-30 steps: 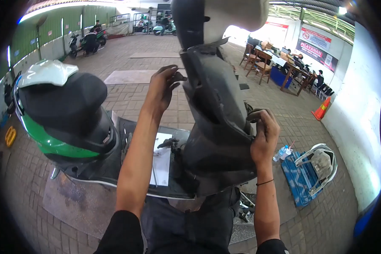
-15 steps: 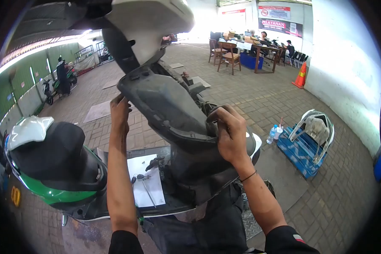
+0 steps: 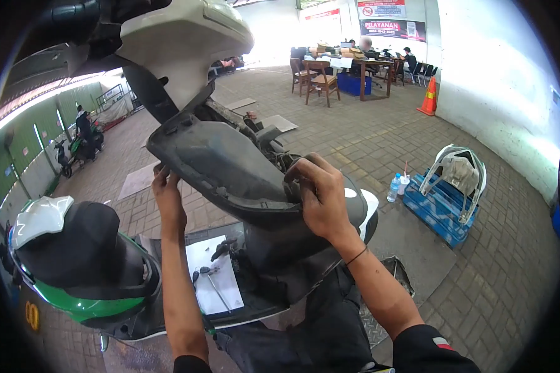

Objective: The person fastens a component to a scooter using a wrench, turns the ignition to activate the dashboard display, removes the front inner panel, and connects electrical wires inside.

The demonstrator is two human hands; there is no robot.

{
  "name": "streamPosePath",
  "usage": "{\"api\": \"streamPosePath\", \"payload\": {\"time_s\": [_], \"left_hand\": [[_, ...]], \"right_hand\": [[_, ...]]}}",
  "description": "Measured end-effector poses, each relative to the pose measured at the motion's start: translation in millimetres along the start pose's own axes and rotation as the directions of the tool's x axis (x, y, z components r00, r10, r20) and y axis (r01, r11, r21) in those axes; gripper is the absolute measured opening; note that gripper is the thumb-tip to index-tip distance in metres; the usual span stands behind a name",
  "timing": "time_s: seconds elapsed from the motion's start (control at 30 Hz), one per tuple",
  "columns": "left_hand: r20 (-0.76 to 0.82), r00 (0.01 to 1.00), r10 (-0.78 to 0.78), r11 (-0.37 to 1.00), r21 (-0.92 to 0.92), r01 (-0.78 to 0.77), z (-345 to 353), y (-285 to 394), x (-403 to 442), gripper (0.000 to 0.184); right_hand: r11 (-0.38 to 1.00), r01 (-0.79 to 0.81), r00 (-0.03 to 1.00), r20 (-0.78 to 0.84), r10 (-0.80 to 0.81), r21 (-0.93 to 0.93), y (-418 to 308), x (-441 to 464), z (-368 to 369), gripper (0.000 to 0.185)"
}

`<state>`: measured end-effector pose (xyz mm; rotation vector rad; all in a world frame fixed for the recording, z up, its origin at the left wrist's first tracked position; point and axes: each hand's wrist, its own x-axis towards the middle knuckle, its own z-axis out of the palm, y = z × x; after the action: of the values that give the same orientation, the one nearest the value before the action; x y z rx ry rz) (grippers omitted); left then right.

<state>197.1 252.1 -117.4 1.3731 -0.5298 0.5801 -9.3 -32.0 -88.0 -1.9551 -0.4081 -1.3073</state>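
Observation:
A dusty black plastic inner panel [image 3: 224,165] of a scooter lies tilted between my hands, below the white front cover [image 3: 174,46]. My left hand [image 3: 168,194] has its fingers bent at the panel's left edge, partly hidden under it. At the panel's right end, my right hand [image 3: 322,196] curls its fingers over the rim. Dark mechanical parts and cables [image 3: 274,146] show behind the panel. Below, on the footboard, a white paper sheet [image 3: 214,273] carries a screwdriver [image 3: 214,289], a key and small black parts [image 3: 223,248].
The black seat [image 3: 74,248] and green side cover [image 3: 106,306] are at left. At right, a blue crate [image 3: 442,211] bears a white frame-like part [image 3: 457,177], beside a water bottle [image 3: 394,188]. Farther off stand an orange cone [image 3: 428,97], a desk with seated people, and a person by a motorbike.
The camera view has shifted, so the scooter sits further left in it. My left hand is slightly lower along the panel's edge; my right hand keeps its grip.

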Motion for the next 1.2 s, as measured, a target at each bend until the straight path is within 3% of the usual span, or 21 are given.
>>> {"api": "streamPosePath", "payload": {"time_s": [0.03,0.07,0.13,0.2,0.27,0.3,0.33,0.4,0.43,0.5,0.63,0.73,0.8,0.93,1.03,1.1,1.2], "left_hand": [[-0.006,0.990,-0.143,0.957,-0.255,0.137,2.6,9.0,-3.9,0.036],[-0.004,0.990,-0.140,0.956,-0.261,0.134,4.1,17.0,-7.3,0.036],[0.015,0.999,-0.031,0.898,-0.438,0.034,5.0,28.9,-11.5,0.036],[-0.004,0.999,0.033,0.925,-0.380,-0.032,1.0,24.7,-2.8,0.032],[-0.021,0.981,0.193,0.981,0.035,-0.192,-1.8,11.0,7.2,0.028],[-0.016,0.964,0.266,0.959,0.106,-0.263,-4.3,6.2,11.6,0.025],[-0.015,0.963,0.270,0.957,0.110,-0.267,-7.4,0.1,19.3,0.025],[-0.079,0.984,0.158,0.961,0.240,-0.135,-12.0,-10.7,30.2,0.028],[-0.085,0.985,0.153,0.962,0.240,-0.129,-7.3,-5.1,31.7,0.028],[-0.044,0.986,-0.159,0.983,-0.104,0.154,4.6,12.4,30.8,0.032],[-0.015,0.977,-0.212,0.968,-0.143,0.208,5.4,13.5,30.7,0.034],[-0.043,0.983,-0.181,0.983,-0.042,0.179,0.0,5.8,19.5,0.034],[-0.003,0.995,-0.101,0.991,0.086,0.101,-9.1,-9.0,13.2,0.034],[0.019,0.999,0.034,0.998,0.054,-0.035,-8.6,-5.5,-6.2,0.034],[-0.065,0.990,0.121,0.992,0.029,-0.120,-4.4,6.3,-12.6,0.027],[-0.116,0.942,0.314,0.940,0.176,-0.292,1.0,13.4,-9.4,0.023],[-0.041,0.925,0.379,0.899,0.254,-0.357,0.0,13.2,19.3,0.022]], "right_hand": [[1.000,0.009,1.000,-0.005,-0.009,0.006,0.5,0.1,-0.1,0.029],[1.000,0.013,1.000,-0.007,-0.013,0.001,1.8,-0.2,0.0,0.029],[0.999,0.017,1.000,-0.010,-0.017,0.030,4.7,-0.4,1.1,0.029],[1.000,0.005,1.000,-0.004,-0.005,0.024,2.1,2.0,-0.1,0.029],[1.000,-0.012,1.000,0.013,0.012,0.024,0.8,-0.5,0.2,0.028],[1.000,-0.014,1.000,0.006,0.014,0.017,1.3,-0.7,0.8,0.028],[1.000,-0.015,1.000,-0.006,0.015,0.010,2.0,0.1,1.8,0.027],[1.000,-0.024,1.000,-0.004,0.024,0.011,0.0,0.0,1.7,0.027],[0.999,-0.031,1.000,0.003,0.031,0.007,-0.5,0.3,0.9,0.027],[0.998,-0.049,0.998,0.026,0.049,0.027,3.4,-1.6,0.5,0.025],[0.999,-0.033,0.999,0.042,0.032,0.021,4.9,-1.3,-0.2,0.024],[0.996,-0.074,0.996,0.053,0.072,0.042,0.6,-0.6,-2.0,0.024],[0.997,-0.067,0.997,0.047,0.065,0.046,0.9,-0.9,-0.8,0.024],[0.998,-0.049,0.999,0.018,0.048,0.048,2.7,-0.7,0.3,0.025],[0.997,-0.062,0.997,0.043,0.061,0.045,-0.1,0.0,-1.9,0.025],[0.998,-0.048,0.998,0.030,0.046,0.043,3.4,0.4,-0.3,0.025],[0.998,-0.033,0.999,0.023,0.032,0.055,6.6,-0.6,1.8,0.024]]}}
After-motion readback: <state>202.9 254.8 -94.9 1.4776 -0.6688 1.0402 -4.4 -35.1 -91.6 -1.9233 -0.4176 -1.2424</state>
